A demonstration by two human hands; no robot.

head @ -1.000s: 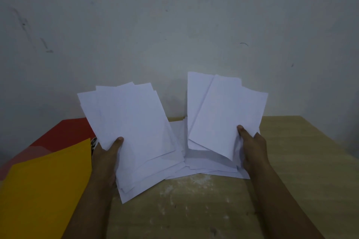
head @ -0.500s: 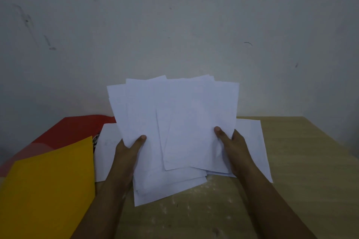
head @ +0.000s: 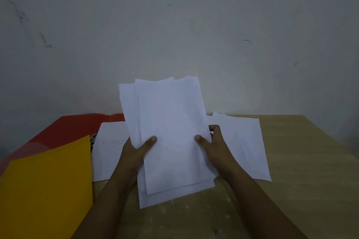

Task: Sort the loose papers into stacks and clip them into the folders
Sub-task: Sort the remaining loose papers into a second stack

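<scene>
Hands grip one uneven stack of white papers (head: 171,134) above the table (head: 303,161): left hand (head: 134,153) and right hand (head: 215,145), thumbs in front.

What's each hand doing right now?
Left hand: grips the paper stack, thumb on front.
Right hand: grips the same stack's right edge.

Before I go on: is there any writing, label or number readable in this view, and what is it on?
Sheet lying on the table left of the hands: one faint handwritten, underlined word, too blurred to read.
Held stack of papers, gripped by the left hand and right hand: no legible text.
Yellow folder and red folder: no text visible.
</scene>
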